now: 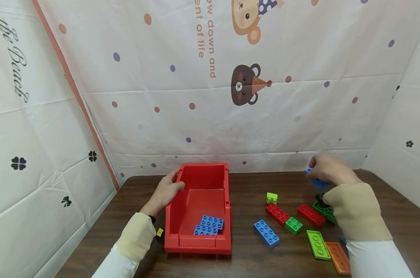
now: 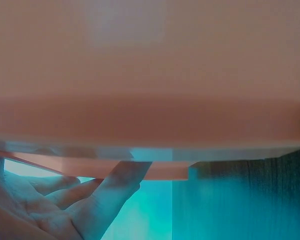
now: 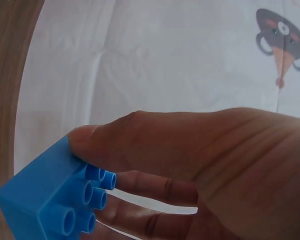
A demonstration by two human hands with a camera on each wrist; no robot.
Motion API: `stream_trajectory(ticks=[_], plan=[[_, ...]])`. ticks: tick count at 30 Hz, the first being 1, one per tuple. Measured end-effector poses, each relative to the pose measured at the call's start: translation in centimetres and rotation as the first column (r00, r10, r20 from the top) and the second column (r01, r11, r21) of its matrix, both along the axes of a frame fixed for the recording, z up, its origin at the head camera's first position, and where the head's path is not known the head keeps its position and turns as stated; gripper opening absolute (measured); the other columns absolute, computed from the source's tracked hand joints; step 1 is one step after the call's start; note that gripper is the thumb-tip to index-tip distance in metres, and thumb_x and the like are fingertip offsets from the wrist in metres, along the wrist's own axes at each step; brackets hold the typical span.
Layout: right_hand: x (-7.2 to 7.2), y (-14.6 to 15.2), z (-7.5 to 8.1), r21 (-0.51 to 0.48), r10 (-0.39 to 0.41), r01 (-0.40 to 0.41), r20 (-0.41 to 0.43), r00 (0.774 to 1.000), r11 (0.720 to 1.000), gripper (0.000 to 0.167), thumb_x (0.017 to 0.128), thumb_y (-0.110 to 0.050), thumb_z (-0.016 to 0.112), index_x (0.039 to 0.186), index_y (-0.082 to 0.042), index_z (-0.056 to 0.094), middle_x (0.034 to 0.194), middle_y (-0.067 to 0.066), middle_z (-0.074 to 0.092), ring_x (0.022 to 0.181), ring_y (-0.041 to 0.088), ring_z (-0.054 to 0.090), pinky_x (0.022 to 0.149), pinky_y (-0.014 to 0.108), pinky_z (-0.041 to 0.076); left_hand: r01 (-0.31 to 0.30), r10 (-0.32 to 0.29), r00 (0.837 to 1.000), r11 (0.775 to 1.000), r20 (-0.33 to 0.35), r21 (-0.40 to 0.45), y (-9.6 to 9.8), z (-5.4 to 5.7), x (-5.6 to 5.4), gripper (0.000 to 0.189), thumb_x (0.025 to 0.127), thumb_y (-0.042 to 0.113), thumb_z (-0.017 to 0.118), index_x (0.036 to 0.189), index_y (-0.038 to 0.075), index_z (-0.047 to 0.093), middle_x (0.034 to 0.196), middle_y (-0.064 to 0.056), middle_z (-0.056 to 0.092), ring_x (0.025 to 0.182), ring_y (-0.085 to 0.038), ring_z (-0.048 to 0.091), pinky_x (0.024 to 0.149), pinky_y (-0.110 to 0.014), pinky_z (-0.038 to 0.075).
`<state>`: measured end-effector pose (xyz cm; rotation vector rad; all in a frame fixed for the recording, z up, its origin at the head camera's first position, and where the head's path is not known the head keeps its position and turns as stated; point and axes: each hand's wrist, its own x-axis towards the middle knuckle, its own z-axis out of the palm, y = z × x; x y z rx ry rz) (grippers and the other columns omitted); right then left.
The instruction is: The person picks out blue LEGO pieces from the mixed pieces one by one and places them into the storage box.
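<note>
Printed cloth (image 1: 154, 127) lines the space behind a dark wooden counter (image 1: 244, 266). Over its far right part, the right hand (image 1: 329, 170) holds a blue brick (image 3: 40, 195), thumb at its upper edge and the other fingers on the studded side, parted only by the brick. The red bin (image 1: 197, 242) sits well to the left, with two blue bricks (image 1: 205, 230) near its front wall. The left hand (image 1: 165, 195) grips the bin's left wall, thumb toward the inside and fingers outside.

The step in hand seems to be carrying the brick to the bin. To do it well, pinch firmly without squeezing the studs, which could make the brick tilt. Best to cross above the loose red brick (image 1: 310, 215), clear the bin's right wall, and lower rather than drop. Bare floor behind the pair looks roomiest, and a steady left grip should stop the bin sliding.
</note>
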<state>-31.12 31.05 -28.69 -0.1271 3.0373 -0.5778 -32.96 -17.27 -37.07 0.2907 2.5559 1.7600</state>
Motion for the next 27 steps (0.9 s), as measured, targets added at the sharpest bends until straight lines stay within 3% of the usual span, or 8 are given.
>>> stream_trajectory(ticks=[5, 11, 17, 22, 27], plan=[[0.1, -1.0, 0.3, -0.007, 0.016, -0.017, -0.036, 0.999, 1.0, 0.032, 0.089, -0.009, 0.069, 0.106, 0.017, 0.063, 0.089, 0.023, 0.063, 0.076, 0.033, 0.062, 0.06, 0.04, 0.057, 0.004, -0.004, 1.0, 1.0, -0.002, 0.001, 0.1, 0.0, 0.0, 0.073, 0.096, 0.006, 0.057, 0.165, 0.006, 0.033, 0.146, -0.026, 0.055, 0.111, -0.045, 0.068, 0.079, -0.051, 0.065], [0.5, -2.4, 1.1, 0.003, 0.016, -0.016, -0.054, 0.998, 1.0, 0.044, 0.092, -0.011, 0.069, 0.119, 0.022, 0.057, 0.096, 0.03, 0.063, 0.078, 0.036, 0.064, 0.063, 0.045, 0.06, 0.006, -0.006, 1.0, 1.0, -0.005, 0.005, 0.0, -0.1, 0.0, 0.073, 0.096, 0.005, 0.057, 0.165, 0.007, 0.034, 0.145, -0.026, 0.056, 0.11, -0.045, 0.069, 0.079, -0.051, 0.065], [1.2, -4.5, 2.1, 0.005, -0.004, 0.004, -0.089, 0.996, 1.0, 0.048, 0.095, -0.014, 0.072, 0.126, 0.019, 0.055, 0.104, 0.033, 0.063, 0.082, 0.038, 0.065, 0.071, 0.052, 0.061, -0.001, 0.001, 1.0, 1.0, -0.001, -0.001, 0.0, 0.0, 0.0, 0.073, 0.095, 0.006, 0.057, 0.164, 0.008, 0.034, 0.146, -0.025, 0.056, 0.111, -0.045, 0.069, 0.08, -0.05, 0.065], [1.8, -6.0, 2.6, 0.014, -0.004, 0.006, -0.123, 0.992, 1.0, 0.048, 0.096, -0.015, 0.074, 0.127, 0.017, 0.057, 0.107, 0.034, 0.065, 0.086, 0.041, 0.066, 0.078, 0.059, 0.061, 0.001, -0.001, 1.0, 1.0, -0.008, 0.001, 0.0, 0.0, 0.0, 0.073, 0.095, 0.006, 0.056, 0.165, 0.007, 0.034, 0.146, -0.025, 0.056, 0.111, -0.045, 0.069, 0.08, -0.05, 0.065], [2.2, -7.2, 2.7, 0.021, 0.027, -0.024, -0.166, 0.986, 0.999, 0.045, 0.095, -0.013, 0.075, 0.125, 0.016, 0.06, 0.107, 0.033, 0.066, 0.085, 0.039, 0.066, 0.076, 0.056, 0.062, 0.004, -0.004, 1.0, 1.0, -0.003, 0.01, -0.1, -0.1, -0.1, 0.073, 0.096, 0.006, 0.057, 0.165, 0.008, 0.034, 0.145, -0.025, 0.056, 0.11, -0.045, 0.069, 0.079, -0.05, 0.065]])
